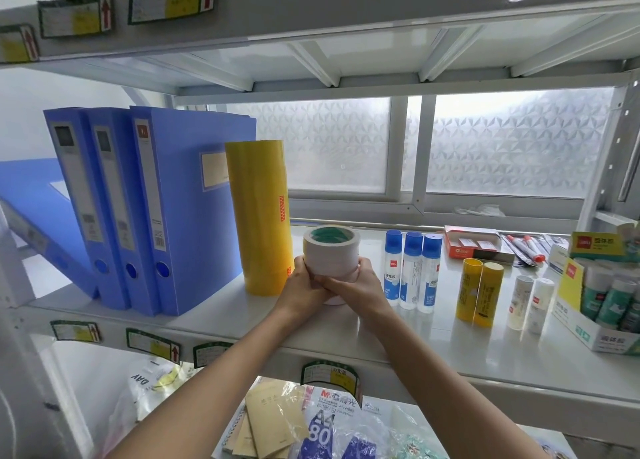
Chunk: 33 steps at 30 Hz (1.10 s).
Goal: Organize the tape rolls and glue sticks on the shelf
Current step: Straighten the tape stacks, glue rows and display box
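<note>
On the middle shelf (214, 316), seen from the head camera: both hands gripping a stack of white tape rolls (330, 257), left hand (304, 280) and right hand (356, 287) with fingers wrapped tight round its lower half, setting it upright just beside the tall yellow tape stack (258, 216), itself touching the blue binders (145, 212). Looking roughly halfway done: tape gathering at the left, three blue-capped glue bottles (412, 271) already standing in a row, while two yellow tubes (479, 294), two white glue sticks (530, 302) and the boxed glue sticks (602, 299) seemingly awaiting tidying.
</note>
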Tool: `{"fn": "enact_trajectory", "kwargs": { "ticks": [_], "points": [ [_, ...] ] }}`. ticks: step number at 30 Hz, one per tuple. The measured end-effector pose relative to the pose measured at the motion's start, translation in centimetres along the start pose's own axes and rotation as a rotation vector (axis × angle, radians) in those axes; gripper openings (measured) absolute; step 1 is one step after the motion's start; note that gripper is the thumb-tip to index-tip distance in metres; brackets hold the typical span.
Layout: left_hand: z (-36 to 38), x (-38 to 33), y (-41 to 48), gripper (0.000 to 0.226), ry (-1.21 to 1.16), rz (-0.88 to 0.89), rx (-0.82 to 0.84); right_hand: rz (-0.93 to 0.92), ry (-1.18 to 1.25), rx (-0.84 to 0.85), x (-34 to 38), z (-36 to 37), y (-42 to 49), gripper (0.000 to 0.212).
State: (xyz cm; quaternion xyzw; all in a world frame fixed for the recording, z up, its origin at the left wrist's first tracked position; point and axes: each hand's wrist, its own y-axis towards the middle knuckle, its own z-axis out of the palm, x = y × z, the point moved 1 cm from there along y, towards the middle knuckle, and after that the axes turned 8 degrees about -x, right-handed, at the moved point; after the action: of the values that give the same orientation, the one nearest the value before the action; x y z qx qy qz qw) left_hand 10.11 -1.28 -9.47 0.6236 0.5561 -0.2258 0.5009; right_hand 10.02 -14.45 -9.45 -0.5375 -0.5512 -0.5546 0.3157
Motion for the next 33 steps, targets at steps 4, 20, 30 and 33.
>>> {"fn": "enact_trajectory", "kwargs": {
  "ticks": [4,20,30,33],
  "points": [
    [0.1,0.2,0.0,0.062,-0.017,0.01,0.008,-0.014,0.005,0.002,0.0,-0.1,-0.1,0.095],
    [-0.2,-1.1,-0.5,0.066,-0.274,0.134,-0.015,-0.234,0.085,-0.097,1.2,-0.1,0.0,0.069],
    [0.0,-0.5,0.0,0.067,-0.277,0.151,-0.056,-0.225,0.128,-0.105,0.7,0.4,0.8,0.069],
    [0.0,-0.4,0.0,0.067,-0.268,0.142,-0.057,-0.21,0.14,-0.103,0.6,0.4,1.0,0.068]
  ]
}}
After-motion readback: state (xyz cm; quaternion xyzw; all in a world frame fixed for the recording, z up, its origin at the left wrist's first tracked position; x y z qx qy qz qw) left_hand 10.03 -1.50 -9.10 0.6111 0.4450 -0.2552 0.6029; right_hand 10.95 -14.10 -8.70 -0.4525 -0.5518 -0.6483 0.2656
